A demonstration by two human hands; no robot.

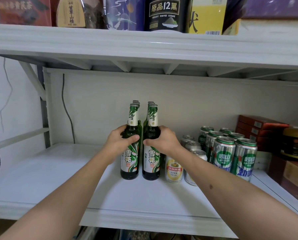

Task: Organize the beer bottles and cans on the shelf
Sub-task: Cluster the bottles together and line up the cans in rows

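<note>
Green beer bottles stand in two rows in the middle of the white shelf [58, 170]. My left hand [120, 141] is wrapped around the front left bottle [130, 161] at its shoulder. My right hand [163, 139] grips the front right bottle [151, 163] the same way. Both bottles stand upright on the shelf, side by side, with more bottles lined up behind them. To the right stand white and yellow cans [173, 170], partly hidden by my right forearm, and further right a block of green and silver cans [223, 153].
Dark red boxes [259, 129] and a round black and gold tin [295, 144] fill the shelf's right end. The upper shelf [144, 44] carries packaged goods close above the bottle tops. A grey cable [66, 110] hangs on the back wall at left.
</note>
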